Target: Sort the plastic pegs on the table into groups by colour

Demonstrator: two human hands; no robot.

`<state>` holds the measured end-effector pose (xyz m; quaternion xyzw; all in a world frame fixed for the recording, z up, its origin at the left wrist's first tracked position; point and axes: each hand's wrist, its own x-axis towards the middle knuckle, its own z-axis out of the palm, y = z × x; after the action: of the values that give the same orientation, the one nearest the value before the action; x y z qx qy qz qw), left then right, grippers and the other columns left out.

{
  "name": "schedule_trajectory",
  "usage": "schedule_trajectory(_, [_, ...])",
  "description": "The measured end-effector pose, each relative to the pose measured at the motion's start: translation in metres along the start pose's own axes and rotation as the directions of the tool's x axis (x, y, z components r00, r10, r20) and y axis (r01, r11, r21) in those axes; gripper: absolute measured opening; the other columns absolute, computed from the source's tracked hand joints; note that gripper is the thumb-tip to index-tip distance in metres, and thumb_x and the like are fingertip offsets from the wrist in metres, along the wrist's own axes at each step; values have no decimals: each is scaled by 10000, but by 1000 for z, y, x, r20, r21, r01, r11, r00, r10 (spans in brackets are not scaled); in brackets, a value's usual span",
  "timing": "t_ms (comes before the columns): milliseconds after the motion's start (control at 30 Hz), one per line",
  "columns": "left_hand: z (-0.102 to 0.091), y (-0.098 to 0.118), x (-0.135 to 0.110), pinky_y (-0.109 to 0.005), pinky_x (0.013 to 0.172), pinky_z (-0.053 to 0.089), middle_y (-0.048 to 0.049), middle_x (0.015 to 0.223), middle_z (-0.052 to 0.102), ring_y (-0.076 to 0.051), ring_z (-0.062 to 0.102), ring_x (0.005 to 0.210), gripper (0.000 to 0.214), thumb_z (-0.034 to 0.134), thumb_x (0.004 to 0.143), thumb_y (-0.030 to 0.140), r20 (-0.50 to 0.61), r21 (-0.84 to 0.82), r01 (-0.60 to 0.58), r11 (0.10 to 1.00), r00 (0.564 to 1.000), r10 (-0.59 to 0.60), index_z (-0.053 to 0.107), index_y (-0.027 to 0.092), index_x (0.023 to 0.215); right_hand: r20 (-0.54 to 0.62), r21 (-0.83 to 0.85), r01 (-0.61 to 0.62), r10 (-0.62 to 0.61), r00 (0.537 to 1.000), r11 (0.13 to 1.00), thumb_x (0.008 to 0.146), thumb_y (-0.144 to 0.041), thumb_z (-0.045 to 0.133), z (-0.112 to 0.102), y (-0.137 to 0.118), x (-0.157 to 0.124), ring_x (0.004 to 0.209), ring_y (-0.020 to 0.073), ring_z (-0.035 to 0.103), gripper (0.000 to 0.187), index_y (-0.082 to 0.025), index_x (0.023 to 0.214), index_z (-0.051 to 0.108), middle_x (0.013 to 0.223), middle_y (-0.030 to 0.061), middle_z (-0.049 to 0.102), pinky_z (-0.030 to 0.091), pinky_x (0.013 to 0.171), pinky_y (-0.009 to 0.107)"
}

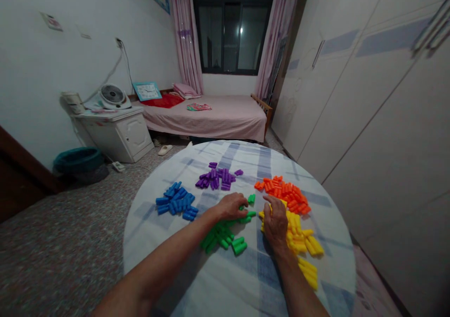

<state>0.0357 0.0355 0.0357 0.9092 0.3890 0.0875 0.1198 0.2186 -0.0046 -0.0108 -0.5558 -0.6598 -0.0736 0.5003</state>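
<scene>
A round table (225,279) with a blue-checked white cloth carries five piles of small plastic pegs. My left hand (231,207) lies curled, fingers closed, on the top of the green pile (225,237); what it holds is hidden. My right hand (276,221) rests palm down with bent fingers on the left edge of the yellow pile (304,251). An orange pile (286,194) lies just beyond my right hand. A purple pile (218,177) and a blue pile (176,203) lie farther left.
A bed (218,113) with pink sheets stands under the dark window. A white cabinet (117,134) with a fan is on the left, a teal basin (77,160) beside it. White wardrobe doors (369,101) run along the right, close to the table.
</scene>
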Motion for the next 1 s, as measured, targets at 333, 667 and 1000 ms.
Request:
schedule_trajectory(333, [-3,0,-80,-320,940,433,-76,1112,601,-188,547,1061,212,514,861,278,-333,-208,-51,977,943,-22,624,200,1025,53,-15,-12,13,998,1000,885,-230,370,-1,-2,0,978,216,536,253,-189,1001,590,998,82,618,428,892,406])
schedule_trajectory(667, [12,-19,-62,-427,1067,338,-129,1385,440,-257,393,1293,480,469,876,480,-233,-74,198,977,950,-210,517,194,1259,146,-62,75,-65,987,995,872,-207,395,6,-4,0,992,229,529,256,-182,1035,591,1017,91,617,421,890,422])
schedule_trajectory(1000, [-7,-8,-12,-299,864,453,-72,998,638,-191,585,955,258,515,857,339,-129,-47,100,994,986,-105,655,166,987,120,9,6,-7,993,1000,885,-247,388,5,-3,1,973,227,544,248,-190,1018,589,992,85,623,432,884,422])
